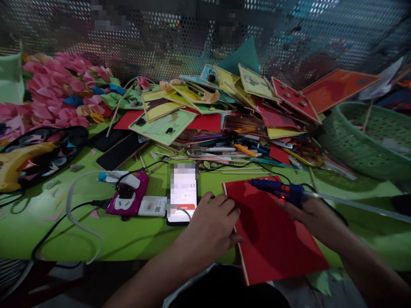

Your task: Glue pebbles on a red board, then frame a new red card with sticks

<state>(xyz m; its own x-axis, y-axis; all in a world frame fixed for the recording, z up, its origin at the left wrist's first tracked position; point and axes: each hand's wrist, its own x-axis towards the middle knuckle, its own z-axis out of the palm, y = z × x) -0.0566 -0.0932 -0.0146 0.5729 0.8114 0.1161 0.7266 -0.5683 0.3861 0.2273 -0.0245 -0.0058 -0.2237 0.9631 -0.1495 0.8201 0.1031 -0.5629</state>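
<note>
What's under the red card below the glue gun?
The green table shows around the red card, whose near left corner juts past the table's edge. Anything directly beneath is covered by the card, so I can't tell.

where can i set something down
Bare green tabletop: in front of the magenta power strip and smartphone, right of the white cable; also right of the red card, under the glue stick. Framed cards and pens crowd the back.
</note>
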